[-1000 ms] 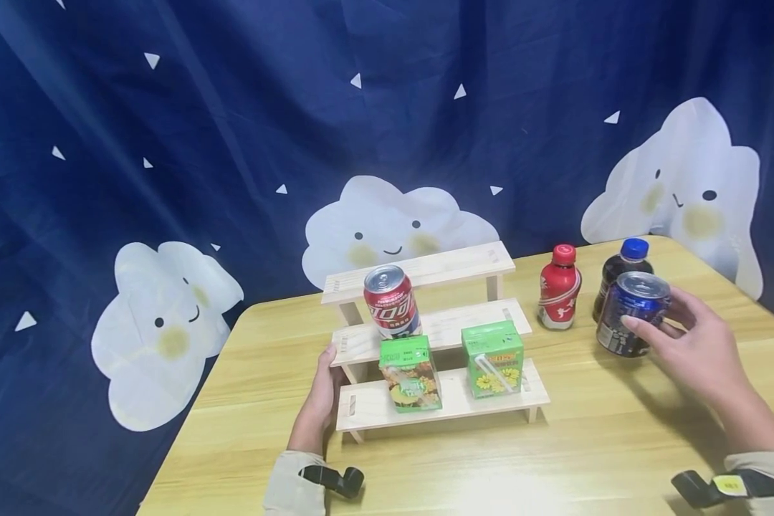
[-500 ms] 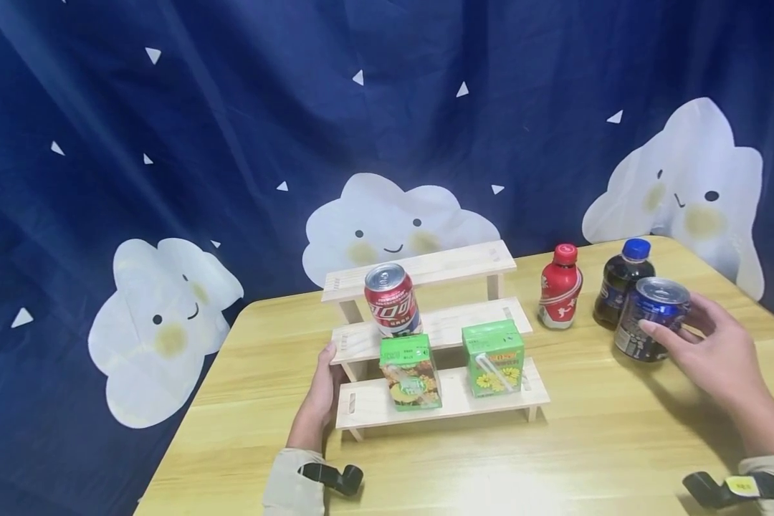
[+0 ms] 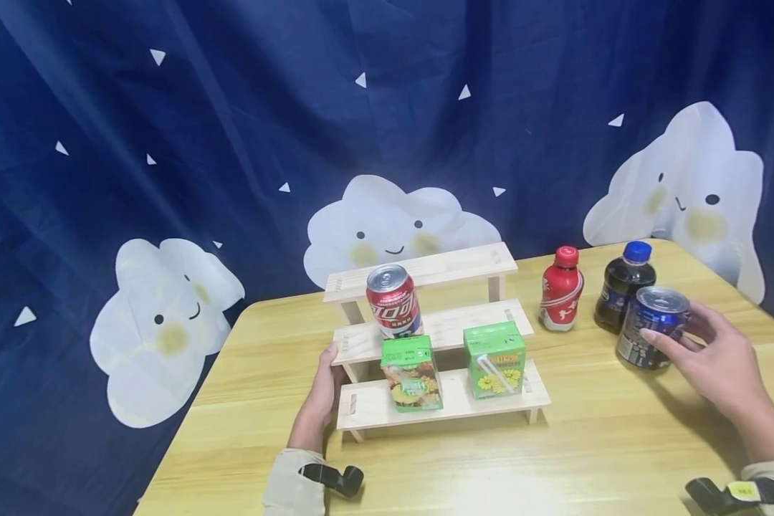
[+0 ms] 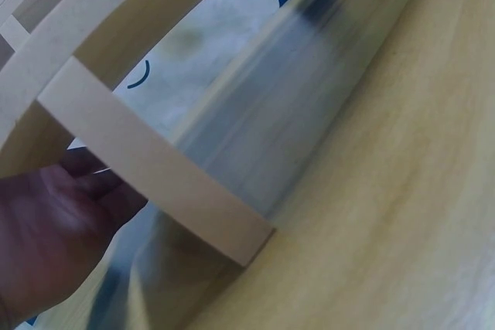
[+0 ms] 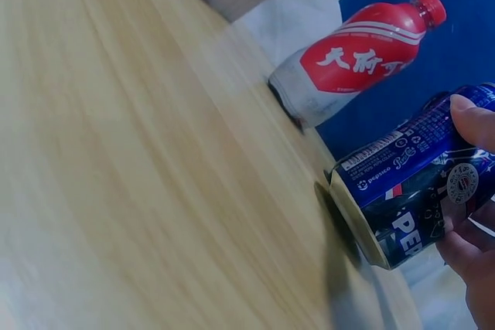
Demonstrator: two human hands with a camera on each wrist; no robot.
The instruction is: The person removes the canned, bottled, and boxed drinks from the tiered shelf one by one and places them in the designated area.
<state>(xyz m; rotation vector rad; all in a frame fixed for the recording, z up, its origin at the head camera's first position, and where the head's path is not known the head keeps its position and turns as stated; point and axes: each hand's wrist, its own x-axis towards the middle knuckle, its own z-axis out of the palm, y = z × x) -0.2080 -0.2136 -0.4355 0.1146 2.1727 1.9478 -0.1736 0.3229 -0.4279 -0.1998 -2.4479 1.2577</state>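
Observation:
In the head view my right hand (image 3: 725,358) grips a blue Pepsi can (image 3: 651,330), thumb on the near side and fingers on the far side. The right wrist view shows the can's base (image 5: 360,226) at the tabletop, over its shadow; whether it touches cannot be told. At the left end of a three-step wooden display rack (image 3: 438,408) is my left hand (image 3: 321,390). Its fingers go round behind a rack leg (image 4: 155,164), and the fingertips are partly hidden. A red cola can (image 3: 393,304) stands on the middle step. Two green drink cartons, one left (image 3: 413,376) and one right (image 3: 495,362), occupy the lowest step.
Right of the rack stands a red bottle (image 3: 561,290). A dark cola bottle with a blue cap (image 3: 622,287) is just behind the Pepsi can. The wooden table (image 3: 232,430) ends at a blue cloud-print curtain (image 3: 264,107).
My right hand has moved the Pepsi can to the right, then down toward the tabletop, uncovering more of the dark bottle. The left hand and rack have stayed in place.

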